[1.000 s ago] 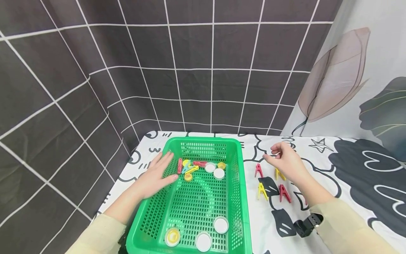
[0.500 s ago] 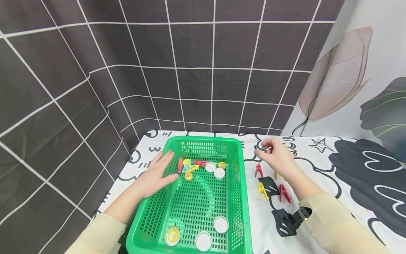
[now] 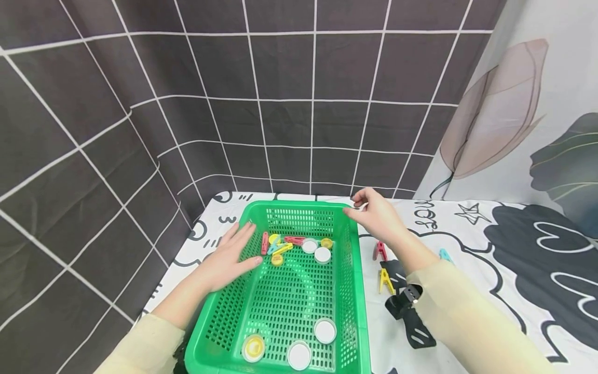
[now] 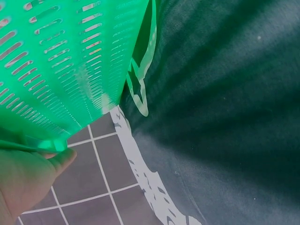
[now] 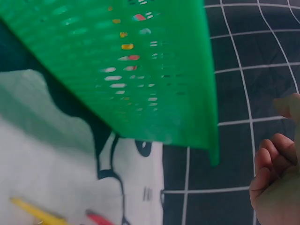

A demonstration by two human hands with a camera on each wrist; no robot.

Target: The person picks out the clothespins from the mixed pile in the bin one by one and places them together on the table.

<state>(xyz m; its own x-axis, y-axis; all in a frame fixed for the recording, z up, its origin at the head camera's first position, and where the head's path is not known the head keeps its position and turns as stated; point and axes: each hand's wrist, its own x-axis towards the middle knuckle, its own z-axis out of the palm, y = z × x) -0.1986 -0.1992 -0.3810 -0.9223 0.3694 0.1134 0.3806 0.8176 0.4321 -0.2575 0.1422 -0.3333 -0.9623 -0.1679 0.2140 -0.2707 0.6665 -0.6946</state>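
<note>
A green plastic basket point(image 3: 363, 317) stands in front of me, holding red, yellow and light blue clothespins plus white and yellow bottle caps. My left hand point(image 3: 232, 258) rests at its left rim, fingers straight and thumb spread over the inside. In the left wrist view, part of this hand point(image 4: 35, 171) shows right at the rim. My right hand point(image 3: 376, 213) hovers by the back right corner of the basket, thumb apart from loosely bent fingers. Nothing shows between thumb and fingers of the right hand point(image 5: 276, 173) in the right wrist view.
On the patterned cloth right of the basket lie a red clothespin point(image 3: 380, 251), a yellow clothespin point(image 3: 385, 281) and a light blue clothespin point(image 3: 445, 254). My right forearm covers part of that area. A dark grid-patterned curtain point(image 3: 289, 122) hangs behind.
My right hand has moved left from above the clothespins to the basket's back right corner. Its arm now hides some clothespins and has uncovered a light blue one. The left hand stays put.
</note>
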